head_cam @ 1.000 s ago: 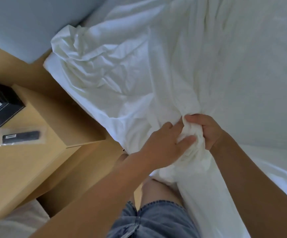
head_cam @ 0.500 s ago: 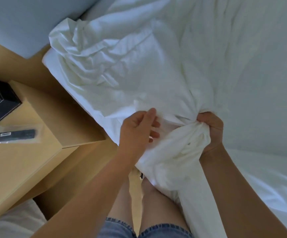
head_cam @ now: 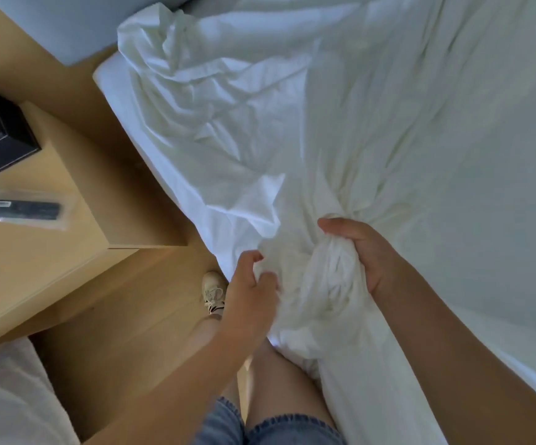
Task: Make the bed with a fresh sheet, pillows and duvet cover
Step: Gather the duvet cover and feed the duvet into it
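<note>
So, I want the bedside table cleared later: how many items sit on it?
2: a black tissue box at the left frame edge, partly cut off, and a bagged black remote nearer the camera. The table runs out of frame, so more may be hidden.

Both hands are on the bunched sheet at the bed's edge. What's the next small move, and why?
Probably draw the gather down over the mattress edge, toward your knees. The right hand grips a thick wad of sheet and the left hand pinches fabric beside it, while the cloth lies crumpled on top and the mattress side shows bare.
</note>
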Motion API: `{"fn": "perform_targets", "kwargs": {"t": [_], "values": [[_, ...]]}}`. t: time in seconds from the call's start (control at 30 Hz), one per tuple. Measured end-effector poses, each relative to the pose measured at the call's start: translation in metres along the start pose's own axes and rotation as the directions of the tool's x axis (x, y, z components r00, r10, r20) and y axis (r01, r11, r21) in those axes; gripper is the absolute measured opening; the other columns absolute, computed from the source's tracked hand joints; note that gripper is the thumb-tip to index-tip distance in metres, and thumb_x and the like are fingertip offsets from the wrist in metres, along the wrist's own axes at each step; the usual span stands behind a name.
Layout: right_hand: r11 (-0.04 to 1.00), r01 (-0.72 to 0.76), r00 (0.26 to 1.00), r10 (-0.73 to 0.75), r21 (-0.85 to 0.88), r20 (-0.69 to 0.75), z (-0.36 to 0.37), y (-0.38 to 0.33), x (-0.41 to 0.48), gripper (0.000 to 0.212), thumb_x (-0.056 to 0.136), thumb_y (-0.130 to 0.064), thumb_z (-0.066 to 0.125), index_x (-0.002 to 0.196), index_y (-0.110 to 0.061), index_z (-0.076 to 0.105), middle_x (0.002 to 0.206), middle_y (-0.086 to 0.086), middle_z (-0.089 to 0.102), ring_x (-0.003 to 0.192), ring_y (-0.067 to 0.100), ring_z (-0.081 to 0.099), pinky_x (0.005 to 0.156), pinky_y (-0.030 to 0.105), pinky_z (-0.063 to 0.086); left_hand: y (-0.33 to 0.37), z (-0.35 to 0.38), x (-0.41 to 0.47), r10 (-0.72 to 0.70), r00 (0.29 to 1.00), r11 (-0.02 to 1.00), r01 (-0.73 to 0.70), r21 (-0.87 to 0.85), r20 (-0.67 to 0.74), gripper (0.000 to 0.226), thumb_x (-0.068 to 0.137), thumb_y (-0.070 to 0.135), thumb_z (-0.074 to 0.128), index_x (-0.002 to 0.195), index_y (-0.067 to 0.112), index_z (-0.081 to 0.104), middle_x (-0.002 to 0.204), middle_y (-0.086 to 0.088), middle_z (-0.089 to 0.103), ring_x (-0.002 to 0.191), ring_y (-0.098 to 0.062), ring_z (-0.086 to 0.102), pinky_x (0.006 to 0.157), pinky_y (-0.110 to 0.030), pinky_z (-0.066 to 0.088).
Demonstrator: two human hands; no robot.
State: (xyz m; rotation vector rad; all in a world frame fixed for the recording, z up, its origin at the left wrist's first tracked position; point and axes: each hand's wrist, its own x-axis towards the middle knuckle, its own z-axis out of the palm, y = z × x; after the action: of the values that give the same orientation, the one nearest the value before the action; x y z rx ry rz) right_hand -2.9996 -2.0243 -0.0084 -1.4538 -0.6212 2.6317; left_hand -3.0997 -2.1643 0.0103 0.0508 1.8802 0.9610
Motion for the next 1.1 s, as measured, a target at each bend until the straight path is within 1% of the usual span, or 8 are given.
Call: {"fn": "perform_targets", "kwargs": {"t": [0.17,0.27,0.53,0.67,0.77,0.83,0.93,1.1], "values": [[1.000,-0.004,0.999,0.002,0.022,0.049,0.009,0.004,0.011,0.008,0.056,-0.009,0.073,0.064,-0.010,0.074,0.068,0.010,0.069,0.063,0.026,0.069,0.055,0.037,0.056,-0.035,-0.006,0.009,-0.595,0.772,0.694,0.634,-0.341,0.223,0.021,0.088,0.001,0.045,0.081,0.007,0.063,0.058,-0.006,0.065,0.054,-0.020,0.063,0.043,-0.025,0.052],[0.995,0.037,0.996,-0.044,0.096,0.072,0.007,0.007,0.015,0.010,0.054,-0.011,0.072,0.063,-0.008,0.074,0.066,0.009,0.068,0.062,0.025,0.069,0.057,0.037,0.057,-0.031,-0.016,0.038,-0.578,0.786,0.741,0.618,-0.263,0.220,0.034,0.077,0.005,0.055,0.045,0.013,0.064,0.042,-0.003,0.058,0.037,-0.018,0.059,0.040,-0.027,0.051],[0.987,0.111,0.990,-0.120,0.116,0.074,-0.006,0.008,0.013,0.032,0.064,-0.011,0.046,0.072,-0.011,0.077,0.074,0.007,0.070,0.069,0.025,0.070,0.060,0.037,0.057,0.020,-0.028,0.096,-0.411,0.793,0.802,0.549,-0.235,0.450,0.038,0.078,0.044,0.071,0.094,0.009,0.073,0.089,-0.009,0.073,0.075,-0.026,0.070,0.065,-0.031,0.056],[0.960,0.225,0.974,-0.221,0.167,-0.039,-0.003,0.010,0.011,0.022,0.062,-0.007,0.053,0.067,-0.012,0.074,0.069,0.007,0.068,0.065,0.025,0.068,0.059,0.035,0.057,0.031,-0.023,0.068,-0.060,0.992,0.939,0.019,-0.343,-0.109,0.008,0.088,0.024,0.062,0.091,0.019,0.068,0.076,0.001,0.065,0.065,-0.016,0.060,0.060,-0.025,0.050],[0.910,0.352,0.936,-0.340,0.221,-0.090,0.010,0.010,0.012,0.011,0.052,-0.007,0.067,0.056,-0.017,0.071,0.062,0.001,0.066,0.060,0.019,0.068,0.058,0.029,0.056,0.015,-0.033,0.010,0.373,0.899,0.898,-0.412,-0.153,-0.229,0.002,0.084,0.030,0.058,0.086,0.032,0.058,0.054,0.010,0.052,0.047,-0.006,0.045,0.044,-0.022,0.040],[0.901,0.370,0.928,-0.367,0.225,-0.058,0.020,0.008,0.013,0.008,0.050,-0.010,0.068,0.050,-0.017,0.070,0.060,-0.002,0.068,0.060,0.015,0.069,0.056,0.024,0.055,-0.005,-0.037,-0.014,0.286,0.955,0.958,-0.286,0.018,-0.072,0.015,0.082,0.027,0.058,0.084,0.036,0.046,0.056,0.005,0.051,0.040,-0.005,0.040,0.040,-0.022,0.037],[0.939,0.301,0.953,-0.289,0.165,-0.095,0.022,0.012,0.022,0.036,0.073,-0.004,0.053,0.042,-0.017,0.066,0.052,-0.003,0.064,0.052,0.012,0.066,0.051,0.021,0.053,-0.030,-0.042,-0.010,-0.241,0.957,0.966,0.220,0.138,0.162,0.023,0.087,0.006,0.054,0.097,0.022,0.043,0.064,-0.003,0.055,0.034,-0.009,0.047,0.036,-0.020,0.040],[0.999,0.046,0.999,-0.046,0.019,0.007,0.014,0.010,0.023,0.015,0.044,-0.013,0.082,0.055,-0.012,0.073,0.065,0.007,0.070,0.065,0.023,0.070,0.057,0.033,0.056,-0.042,-0.055,0.064,-0.520,0.822,0.666,0.560,-0.492,0.232,0.015,0.088,0.008,0.041,0.091,0.002,0.054,0.076,-0.011,0.065,0.057,-0.014,0.064,0.059,-0.022,0.051]]}}
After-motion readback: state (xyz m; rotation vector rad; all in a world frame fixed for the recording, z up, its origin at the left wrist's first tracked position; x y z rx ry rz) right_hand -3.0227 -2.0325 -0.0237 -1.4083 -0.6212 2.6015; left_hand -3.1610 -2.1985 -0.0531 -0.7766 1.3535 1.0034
